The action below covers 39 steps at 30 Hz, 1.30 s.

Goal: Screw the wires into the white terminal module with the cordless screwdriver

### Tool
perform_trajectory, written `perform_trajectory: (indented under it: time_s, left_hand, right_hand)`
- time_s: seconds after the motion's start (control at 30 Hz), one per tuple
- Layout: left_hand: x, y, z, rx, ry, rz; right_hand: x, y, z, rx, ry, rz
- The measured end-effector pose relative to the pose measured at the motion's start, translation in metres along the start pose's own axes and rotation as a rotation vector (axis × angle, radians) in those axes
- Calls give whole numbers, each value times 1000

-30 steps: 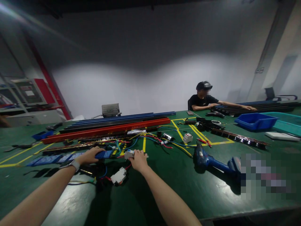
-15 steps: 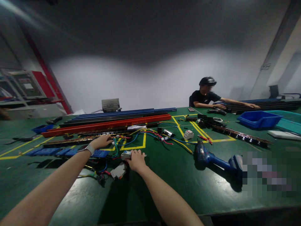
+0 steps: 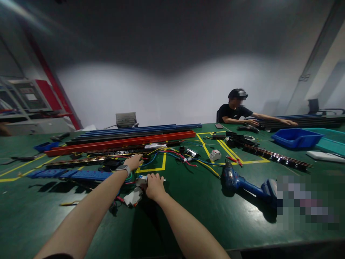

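My right hand (image 3: 154, 186) is closed on a small white circuit breaker (image 3: 141, 180) resting on the green table (image 3: 194, 205). My left hand (image 3: 134, 161), with a watch on the wrist, reaches forward over a tangle of coloured wires (image 3: 172, 155); its fingers are spread and hold nothing. A second white breaker (image 3: 132, 197) lies just left of my right hand, with red and blue wires attached. A row of blue strips (image 3: 81, 175) lies to the left of my left forearm.
Long red (image 3: 121, 143), black and blue rails lie across the table's far side. A blue cordless drill (image 3: 242, 184) lies to the right. Another white breaker (image 3: 215, 155) sits inside yellow floor-tape lines. A seated person (image 3: 237, 109) works at the far right near a blue bin (image 3: 296, 137).
My left hand has left the blue strip and moved right and forward over the wires. My right hand has stayed on the breaker, shifting slightly nearer.
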State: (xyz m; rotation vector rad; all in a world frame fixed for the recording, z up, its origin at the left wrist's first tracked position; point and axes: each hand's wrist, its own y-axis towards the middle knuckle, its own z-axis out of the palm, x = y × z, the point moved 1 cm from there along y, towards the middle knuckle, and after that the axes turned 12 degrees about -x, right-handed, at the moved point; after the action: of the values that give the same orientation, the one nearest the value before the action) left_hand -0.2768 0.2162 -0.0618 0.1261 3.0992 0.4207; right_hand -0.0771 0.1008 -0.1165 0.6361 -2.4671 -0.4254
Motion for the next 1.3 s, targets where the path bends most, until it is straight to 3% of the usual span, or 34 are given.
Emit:
perform_trajectory:
  time_s: [0.13, 0.23, 0.37, 0.6, 0.83, 1.07, 1.2, 1.3]
  left_hand:
    - [1, 0, 10, 31, 43, -81]
    - [1, 1, 19, -14, 121, -106]
    - [6, 6, 27, -108, 194, -19]
    - [24, 16, 20, -42, 128, 55]
    - [26, 24, -2, -367, 89, -6]
    - [-1, 40, -38, -798, -93, -243]
    - [-24, 48, -63, -930, -153, -239]
    - [-42, 54, -75, -961, -198, -166]
  right_hand:
    - [0, 0, 1, -14, 6, 6]
    - [0, -1, 2, -21, 9, 10]
    - [-2, -2, 6, -28, 0, 4]
    - [-4, 0, 14, -37, 11, 32]
    - [-4, -1, 16, -67, 27, 29]
    - [-4, -3, 16, -76, 28, 20]
    - [-3, -2, 17, -54, 30, 29]
    - [-4, -2, 18, -66, 40, 5]
